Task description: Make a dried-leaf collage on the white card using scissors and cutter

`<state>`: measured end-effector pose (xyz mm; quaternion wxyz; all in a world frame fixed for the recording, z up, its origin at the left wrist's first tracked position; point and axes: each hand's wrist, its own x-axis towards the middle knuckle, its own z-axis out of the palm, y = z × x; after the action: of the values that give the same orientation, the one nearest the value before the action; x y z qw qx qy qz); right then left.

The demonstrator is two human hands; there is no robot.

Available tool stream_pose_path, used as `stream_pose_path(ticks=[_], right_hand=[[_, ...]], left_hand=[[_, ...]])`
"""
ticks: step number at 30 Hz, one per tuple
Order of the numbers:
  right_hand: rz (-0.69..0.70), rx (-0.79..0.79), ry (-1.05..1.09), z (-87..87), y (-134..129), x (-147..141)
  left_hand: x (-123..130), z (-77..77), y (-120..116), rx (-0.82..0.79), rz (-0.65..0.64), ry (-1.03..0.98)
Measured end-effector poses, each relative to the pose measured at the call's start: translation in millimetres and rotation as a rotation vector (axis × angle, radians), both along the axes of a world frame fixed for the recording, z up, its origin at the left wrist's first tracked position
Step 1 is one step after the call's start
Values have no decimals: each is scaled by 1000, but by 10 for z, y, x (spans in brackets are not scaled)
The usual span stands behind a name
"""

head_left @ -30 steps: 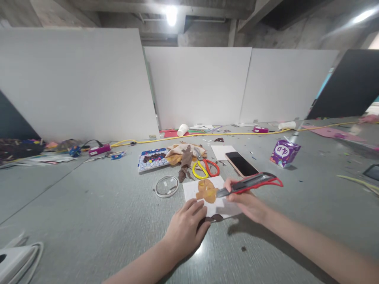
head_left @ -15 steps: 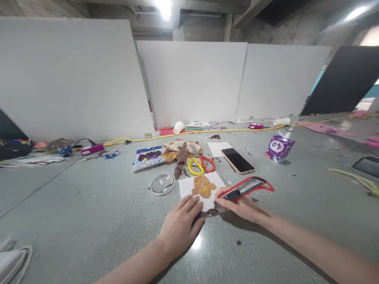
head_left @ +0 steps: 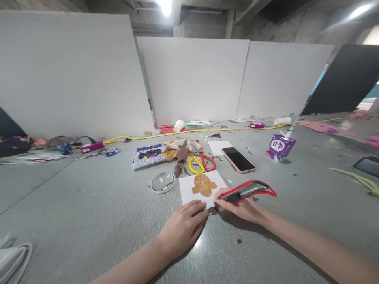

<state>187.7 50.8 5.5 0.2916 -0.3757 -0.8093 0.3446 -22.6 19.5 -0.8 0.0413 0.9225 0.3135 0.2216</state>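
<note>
White paper lies just below centre of the frame; the left hand rests on its near edge, fingers loosely bent, gripping nothing; the right hand is closed round a red utility knife.

Got one red cutter, two white sheets, one pair of scissors, one central phone, one round ring and one purple carton. Also logged two magenta boxes, two white cup-like objects, three pale panels, two dark panels and two ceiling lights; small scraps too many and too tiny to tally.
</note>
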Motion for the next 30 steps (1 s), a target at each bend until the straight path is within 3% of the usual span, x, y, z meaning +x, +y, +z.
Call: stream_pose_path(ticks=[7, 13, 30], right_hand=[[38, 106, -152, 31, 3, 21], [14, 30, 8, 13, 9, 36], [37, 95, -186, 52, -14, 21]], left_hand=[[13, 14, 2, -23, 7, -13], [9, 19, 3, -34, 8, -29], [8, 14, 2, -11, 11, -43]])
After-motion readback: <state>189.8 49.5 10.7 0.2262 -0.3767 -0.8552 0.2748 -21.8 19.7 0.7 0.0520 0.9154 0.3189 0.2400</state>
